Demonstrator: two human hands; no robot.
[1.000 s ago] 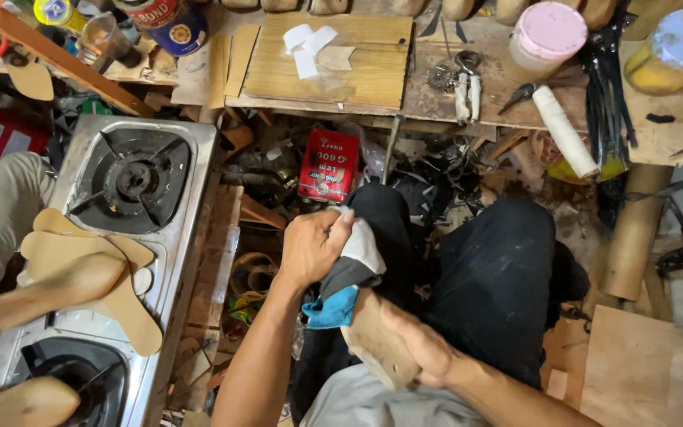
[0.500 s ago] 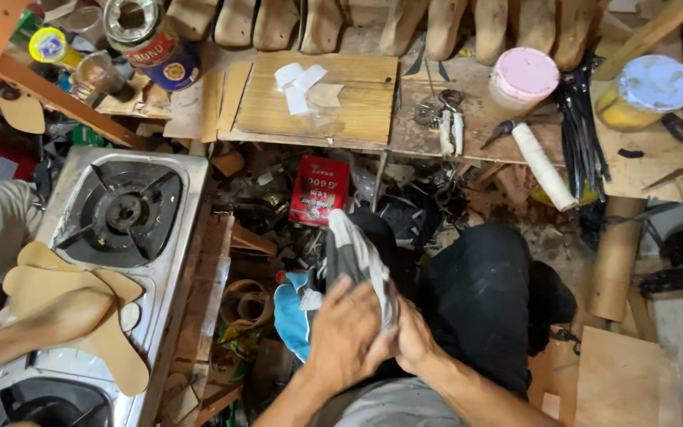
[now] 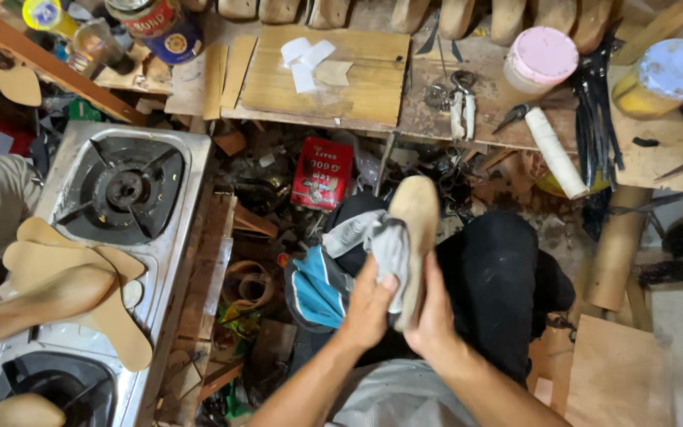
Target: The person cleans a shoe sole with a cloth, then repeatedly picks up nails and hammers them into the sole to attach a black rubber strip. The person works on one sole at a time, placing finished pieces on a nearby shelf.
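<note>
Shoe sole, tan and edge-up over the lap, sits clamped in the right hand; the left hand pinches a grey cloth against its face. Wiping seems underway; next calls for steady strokes along its length.

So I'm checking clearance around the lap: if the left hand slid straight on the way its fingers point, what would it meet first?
The left hand points up-frame along the grey cloth it presses on the wooden shoe last. Past the cloth, probably the red packet on the floor, though depth is unclear.
</note>
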